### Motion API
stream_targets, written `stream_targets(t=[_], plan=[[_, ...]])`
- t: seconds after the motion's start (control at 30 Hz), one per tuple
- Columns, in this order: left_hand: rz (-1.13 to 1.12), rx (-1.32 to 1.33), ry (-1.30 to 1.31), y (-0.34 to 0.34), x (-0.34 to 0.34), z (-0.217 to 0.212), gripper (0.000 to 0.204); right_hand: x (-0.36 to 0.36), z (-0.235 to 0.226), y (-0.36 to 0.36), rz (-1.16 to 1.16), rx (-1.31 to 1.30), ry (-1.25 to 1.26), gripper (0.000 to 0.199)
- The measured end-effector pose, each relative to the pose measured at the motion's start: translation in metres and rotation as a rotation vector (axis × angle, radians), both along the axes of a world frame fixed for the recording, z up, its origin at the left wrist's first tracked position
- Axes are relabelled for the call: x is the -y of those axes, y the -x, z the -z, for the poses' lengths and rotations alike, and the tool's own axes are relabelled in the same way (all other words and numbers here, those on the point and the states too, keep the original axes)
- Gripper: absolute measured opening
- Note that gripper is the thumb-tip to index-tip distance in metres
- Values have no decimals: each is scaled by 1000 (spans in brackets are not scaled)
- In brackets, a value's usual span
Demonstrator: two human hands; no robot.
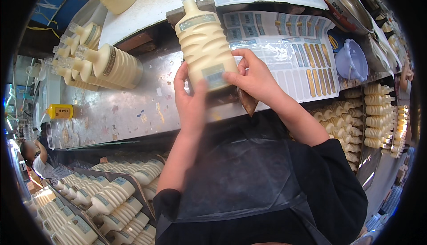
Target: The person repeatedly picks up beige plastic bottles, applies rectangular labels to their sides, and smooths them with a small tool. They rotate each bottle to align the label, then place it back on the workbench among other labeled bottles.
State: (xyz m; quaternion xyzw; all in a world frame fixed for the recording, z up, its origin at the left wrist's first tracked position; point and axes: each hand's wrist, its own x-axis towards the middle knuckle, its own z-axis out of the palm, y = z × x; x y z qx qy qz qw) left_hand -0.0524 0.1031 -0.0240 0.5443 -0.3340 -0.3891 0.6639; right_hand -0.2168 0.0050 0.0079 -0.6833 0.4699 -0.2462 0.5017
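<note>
A cream-coloured bottle with wavy ridges and a clear neck lies in front of me, its neck pointing away, on a dark block-like rest. One label band crosses its shoulder, and a small bluish label is near its base. My left hand is closed on the lower left side of the bottle, its thumb smeared by motion. At the lower right side, my right hand grips the bottle, thumb on the label's right edge and forefinger along the side. Some of its fingers are curled out of sight.
Label sheets with blue and gold strips cover the right of the metal table. Several similar bottles stand at left, near a yellow container. A lavender bucket is at right. Stacked bottles fill racks below. Another person is far left.
</note>
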Motion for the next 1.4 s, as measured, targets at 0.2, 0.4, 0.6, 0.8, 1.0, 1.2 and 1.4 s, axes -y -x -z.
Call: stream_targets(t=[0.2, 0.4, 0.6, 0.8, 1.0, 1.2, 1.4], plan=[[-17, 54, -39, 1, 2, -2, 69, -2, -3, -2, 23, -20, 1, 69], [-10, 41, -39, 0, 1, -4, 70, -2, 0, -2, 25, -24, 33, 70], [-15, 44, -39, 0, 1, -2, 70, -3, -4, -2, 24, -24, 15, 68], [-14, 11, -40, 1, 1, -4, 72, 5, 4, 3, 27, 111, -116, 64], [-31, 45, -60, 5, 4, -7, 75, -2, 1, -1, 21, 32, -30, 64], [-41, 51, -75, 5, 5, -8, 75, -1, 2, -2, 26, 1, 17, 66], [-41, 44, -82, 5, 5, -9, 76, -2, 0, -2, 29, -3, 3, 67]])
